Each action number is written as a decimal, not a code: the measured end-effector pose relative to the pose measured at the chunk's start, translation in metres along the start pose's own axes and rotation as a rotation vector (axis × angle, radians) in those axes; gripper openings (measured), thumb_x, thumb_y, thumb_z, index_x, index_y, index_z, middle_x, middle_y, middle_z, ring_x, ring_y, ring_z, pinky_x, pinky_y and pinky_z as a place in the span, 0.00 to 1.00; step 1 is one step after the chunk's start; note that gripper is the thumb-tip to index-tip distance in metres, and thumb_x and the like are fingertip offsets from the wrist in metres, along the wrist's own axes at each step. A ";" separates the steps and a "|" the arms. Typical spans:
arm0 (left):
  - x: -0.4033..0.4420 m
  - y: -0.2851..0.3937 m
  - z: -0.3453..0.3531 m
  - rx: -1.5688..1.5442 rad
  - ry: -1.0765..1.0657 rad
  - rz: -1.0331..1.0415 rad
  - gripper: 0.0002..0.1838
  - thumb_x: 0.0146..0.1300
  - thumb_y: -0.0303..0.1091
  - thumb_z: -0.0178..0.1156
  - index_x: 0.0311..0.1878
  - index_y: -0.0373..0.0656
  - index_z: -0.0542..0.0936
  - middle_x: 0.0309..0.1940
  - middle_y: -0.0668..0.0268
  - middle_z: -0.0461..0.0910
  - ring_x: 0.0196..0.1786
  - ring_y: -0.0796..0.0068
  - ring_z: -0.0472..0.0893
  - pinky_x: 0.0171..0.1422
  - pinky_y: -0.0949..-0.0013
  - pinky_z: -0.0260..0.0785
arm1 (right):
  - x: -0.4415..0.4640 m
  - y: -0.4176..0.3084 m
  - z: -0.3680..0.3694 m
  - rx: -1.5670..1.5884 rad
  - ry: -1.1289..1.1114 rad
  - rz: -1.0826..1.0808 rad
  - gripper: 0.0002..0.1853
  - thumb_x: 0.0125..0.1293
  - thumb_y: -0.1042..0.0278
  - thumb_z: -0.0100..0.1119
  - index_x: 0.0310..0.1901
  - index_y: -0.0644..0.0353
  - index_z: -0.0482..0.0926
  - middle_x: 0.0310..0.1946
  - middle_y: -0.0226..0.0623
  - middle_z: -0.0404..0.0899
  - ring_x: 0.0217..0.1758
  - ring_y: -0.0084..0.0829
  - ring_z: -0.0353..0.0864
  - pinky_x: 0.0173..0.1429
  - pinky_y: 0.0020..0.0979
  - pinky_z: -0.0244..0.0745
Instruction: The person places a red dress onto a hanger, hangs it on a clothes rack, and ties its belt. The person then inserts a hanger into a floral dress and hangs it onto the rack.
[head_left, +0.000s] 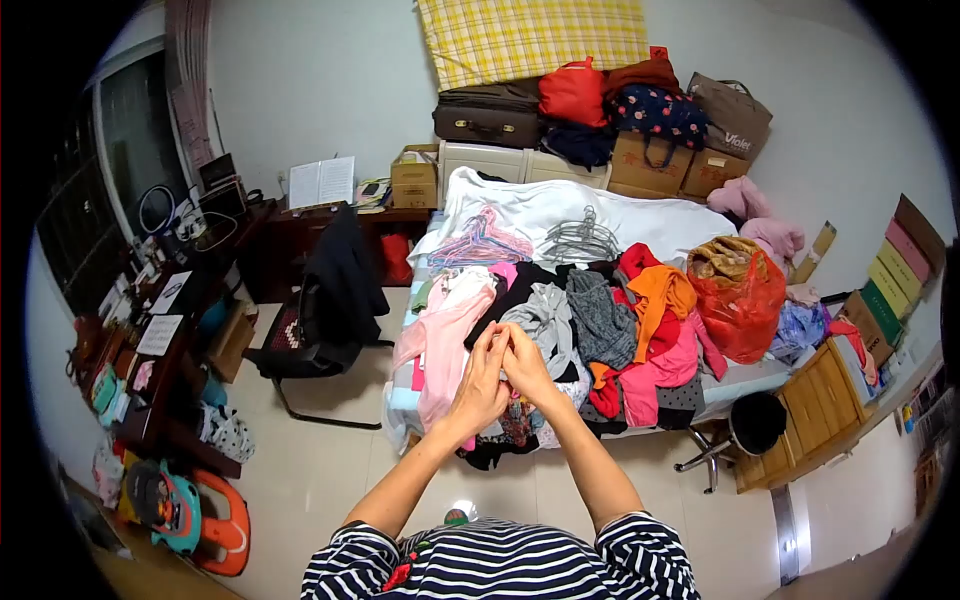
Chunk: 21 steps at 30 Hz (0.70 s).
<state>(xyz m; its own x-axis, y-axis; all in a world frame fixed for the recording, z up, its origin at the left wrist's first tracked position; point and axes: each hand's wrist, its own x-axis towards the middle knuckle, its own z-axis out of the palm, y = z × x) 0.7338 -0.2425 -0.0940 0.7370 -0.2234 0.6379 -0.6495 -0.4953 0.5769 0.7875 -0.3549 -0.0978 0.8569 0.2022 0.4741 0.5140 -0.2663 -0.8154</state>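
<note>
My left hand [480, 385] and my right hand [525, 365] meet in front of me, over the near edge of the bed, with fingers pressed together. Whether anything small is between them cannot be made out. Behind them a heap of clothes covers the bed: a pink garment [440, 345], a light grey one [545, 318], a dark grey one [602, 325] and an orange one [660, 295]. Coloured hangers [483, 243] and grey metal hangers [583, 240] lie beyond the clothes.
A red plastic bag [738, 310] stands on the bed's right part. Left of the bed is a black chair [325, 320], with a cluttered desk [165, 390] farther left. A black stool [756, 423] and a wooden cabinet [815, 410] stand at right.
</note>
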 end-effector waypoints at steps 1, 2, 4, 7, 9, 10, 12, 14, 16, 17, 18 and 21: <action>0.007 -0.010 0.001 0.002 -0.013 0.012 0.40 0.47 0.17 0.53 0.68 0.37 0.54 0.65 0.46 0.51 0.69 0.46 0.54 0.70 0.56 0.52 | 0.008 0.005 0.000 -0.006 0.008 0.008 0.11 0.66 0.71 0.44 0.47 0.66 0.71 0.35 0.41 0.77 0.38 0.27 0.76 0.43 0.29 0.71; 0.015 -0.020 0.002 -0.006 -0.022 0.015 0.40 0.47 0.17 0.53 0.68 0.37 0.54 0.65 0.46 0.51 0.69 0.46 0.54 0.70 0.56 0.52 | 0.016 0.011 0.000 -0.017 0.018 0.014 0.11 0.66 0.71 0.44 0.46 0.66 0.71 0.34 0.41 0.77 0.37 0.27 0.76 0.43 0.29 0.71; 0.029 -0.037 0.004 -0.042 -0.036 0.046 0.41 0.46 0.17 0.53 0.68 0.38 0.54 0.66 0.45 0.51 0.67 0.44 0.56 0.68 0.55 0.56 | 0.031 0.020 0.000 -0.013 0.027 0.039 0.11 0.66 0.72 0.44 0.46 0.66 0.71 0.34 0.41 0.76 0.36 0.27 0.76 0.41 0.28 0.72; 0.045 -0.059 0.009 -0.075 -0.072 0.039 0.41 0.47 0.18 0.53 0.68 0.39 0.54 0.66 0.45 0.51 0.67 0.44 0.56 0.67 0.55 0.57 | 0.048 0.035 0.003 -0.019 0.053 0.085 0.11 0.66 0.72 0.44 0.46 0.66 0.71 0.33 0.41 0.76 0.35 0.27 0.76 0.40 0.28 0.72; 0.054 -0.071 0.014 -0.087 -0.092 0.028 0.41 0.47 0.18 0.54 0.68 0.39 0.54 0.66 0.45 0.51 0.67 0.44 0.56 0.68 0.55 0.56 | 0.057 0.047 0.003 -0.024 0.064 0.104 0.11 0.65 0.73 0.44 0.46 0.66 0.71 0.34 0.41 0.77 0.35 0.27 0.76 0.39 0.28 0.72; 0.059 -0.076 0.017 -0.093 -0.102 0.019 0.41 0.47 0.18 0.54 0.68 0.39 0.54 0.66 0.45 0.51 0.67 0.43 0.56 0.68 0.55 0.56 | 0.062 0.053 0.002 -0.029 0.068 0.112 0.11 0.65 0.73 0.44 0.46 0.67 0.71 0.34 0.41 0.77 0.36 0.28 0.77 0.39 0.28 0.73; 0.067 -0.089 0.026 -0.083 -0.119 0.025 0.41 0.47 0.18 0.54 0.68 0.40 0.54 0.66 0.45 0.50 0.67 0.43 0.56 0.68 0.55 0.56 | 0.070 0.067 0.000 -0.039 0.074 0.119 0.11 0.65 0.74 0.44 0.46 0.67 0.71 0.34 0.42 0.77 0.36 0.29 0.78 0.40 0.29 0.73; 0.077 -0.099 0.037 -0.081 -0.142 0.032 0.41 0.47 0.19 0.55 0.68 0.40 0.54 0.66 0.45 0.49 0.67 0.42 0.56 0.69 0.55 0.55 | 0.079 0.082 -0.006 -0.065 0.076 0.143 0.10 0.64 0.75 0.44 0.46 0.66 0.71 0.35 0.43 0.78 0.38 0.31 0.79 0.41 0.29 0.73; 0.087 -0.113 0.051 -0.083 -0.144 0.025 0.41 0.47 0.19 0.55 0.68 0.40 0.53 0.66 0.45 0.49 0.67 0.42 0.56 0.69 0.55 0.55 | 0.090 0.097 -0.010 -0.034 0.083 0.168 0.11 0.63 0.73 0.45 0.46 0.64 0.71 0.35 0.47 0.78 0.39 0.39 0.79 0.42 0.34 0.73; 0.092 -0.120 0.059 -0.085 -0.138 0.019 0.41 0.47 0.19 0.55 0.68 0.40 0.53 0.66 0.45 0.49 0.67 0.42 0.56 0.69 0.55 0.55 | 0.096 0.105 -0.013 -0.007 0.086 0.189 0.11 0.63 0.72 0.45 0.45 0.63 0.72 0.35 0.51 0.78 0.40 0.47 0.80 0.43 0.39 0.72; 0.097 -0.126 0.066 -0.081 -0.138 0.012 0.41 0.47 0.19 0.55 0.68 0.40 0.53 0.66 0.45 0.49 0.67 0.42 0.56 0.69 0.55 0.55 | 0.102 0.117 -0.014 -0.001 0.079 0.191 0.11 0.63 0.72 0.45 0.45 0.63 0.72 0.35 0.51 0.78 0.40 0.47 0.80 0.43 0.39 0.72; 0.117 -0.145 0.085 -0.033 -0.130 -0.044 0.42 0.47 0.18 0.55 0.69 0.39 0.52 0.66 0.45 0.49 0.67 0.42 0.55 0.69 0.56 0.55 | 0.128 0.150 -0.021 -0.002 0.023 0.143 0.11 0.63 0.76 0.45 0.47 0.65 0.71 0.34 0.41 0.78 0.37 0.29 0.78 0.42 0.29 0.73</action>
<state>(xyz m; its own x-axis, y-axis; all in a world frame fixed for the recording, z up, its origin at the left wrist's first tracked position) 0.9299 -0.2682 -0.1461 0.7815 -0.3101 0.5415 -0.6203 -0.4796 0.6206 0.9756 -0.3892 -0.1523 0.9220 0.1403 0.3609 0.3868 -0.2931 -0.8744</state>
